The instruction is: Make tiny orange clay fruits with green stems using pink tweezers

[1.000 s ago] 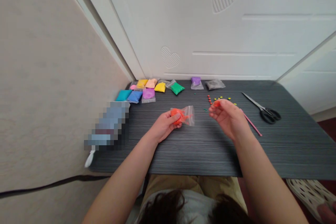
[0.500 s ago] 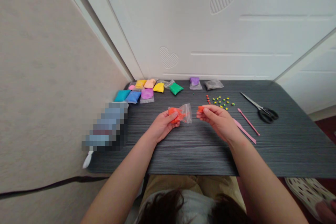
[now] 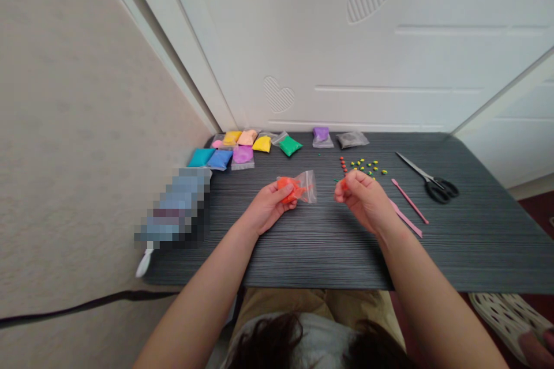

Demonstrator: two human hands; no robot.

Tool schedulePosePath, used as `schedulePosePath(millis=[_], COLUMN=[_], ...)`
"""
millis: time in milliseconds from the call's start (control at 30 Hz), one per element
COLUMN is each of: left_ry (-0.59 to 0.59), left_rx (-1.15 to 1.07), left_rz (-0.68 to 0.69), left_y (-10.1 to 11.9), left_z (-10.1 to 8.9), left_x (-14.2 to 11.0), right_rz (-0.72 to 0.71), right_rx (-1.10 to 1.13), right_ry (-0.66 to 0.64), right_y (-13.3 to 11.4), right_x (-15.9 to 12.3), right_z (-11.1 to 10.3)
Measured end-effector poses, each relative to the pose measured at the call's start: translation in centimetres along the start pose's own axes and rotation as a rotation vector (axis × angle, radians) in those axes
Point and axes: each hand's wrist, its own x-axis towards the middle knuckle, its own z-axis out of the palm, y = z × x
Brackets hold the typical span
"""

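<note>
My left hand is closed round a clear zip bag of orange modelling clay, its zip end pointing right. Between the thumb and fingers of my right hand is a small orange piece of clay, partly covered by the fingers. Just beyond that hand lie a short row of tiny orange pieces and several tiny yellow-and-green pieces. A pink flat modelling tool rests beside the right wrist, partly hidden, and a thin pink stick tool lies farther right.
Scissors with black handles lie on the dark table at the right. Bags of coloured clay, among them a green one, a purple one and a grey one, line the back. A blurred-out package stands at left.
My right hand came left toward the bag with the orange piece, then drew back slightly right. The flat pink tool came into view. My left hand keeps its hold on the bag.
</note>
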Motion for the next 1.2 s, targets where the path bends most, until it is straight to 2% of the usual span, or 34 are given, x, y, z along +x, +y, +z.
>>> schedulePosePath(millis=[367, 567, 667, 800, 833, 1033, 1200], left_ry=[0.002, 0.014, 0.015, 0.022, 0.025, 0.041, 0.031], left_rx=[-0.042, -0.069, -0.071, -0.070, -0.072, -0.028, -0.025], left_rz=[-0.005, -0.019, -0.020, -0.028, -0.029, -0.032, -0.036], left_y=[0.2, 0.3, 0.3, 0.3, 0.3, 0.3, 0.2], left_z=[-0.2, -0.6, -0.7, -0.7, -0.7, -0.8, -0.8], left_x=[0.1, 0.3, 0.4, 0.5, 0.5, 0.6, 0.7], right_rz=[-0.041, -0.147, -0.210, -0.275, -0.271, -0.237, -0.243], right_rx=[-0.013, -0.126, -0.350, -1.046, -1.140, -1.327, -1.584], right_ry=[0.072, 0.118, 0.164, 0.265, 0.263, 0.155, 0.173], right_y=[-0.9, -4.3, -5.5, -5.1, -4.7, -3.3, -2.6], right_x=[0.1, 1.1, 2.1, 3.1, 3.2, 2.9, 3.1], right_z=[-0.4, -3.3, -5.7, -8.3, -8.6, -9.0, -8.3])
